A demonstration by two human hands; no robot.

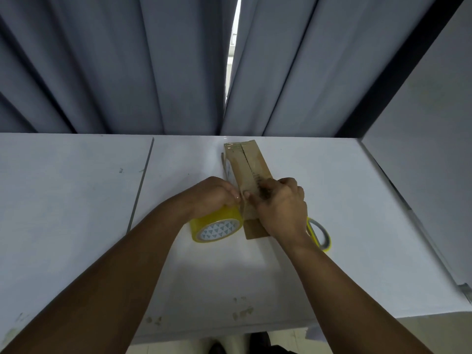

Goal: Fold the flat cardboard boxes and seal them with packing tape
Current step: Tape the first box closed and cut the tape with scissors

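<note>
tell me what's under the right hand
The right hand grips the cardboard box, hiding its near middle. A yellow scissors handle pokes out by the wrist; blades covered. The left hand holds the tape roll.

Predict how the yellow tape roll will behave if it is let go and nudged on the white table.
The tape roll seems to stand on its curved rim under the left hand, so it would probably roll on the smooth table. Its thick winding suggests some heft and stiffness. The cardboard box beside it would likely block it that way.
</note>
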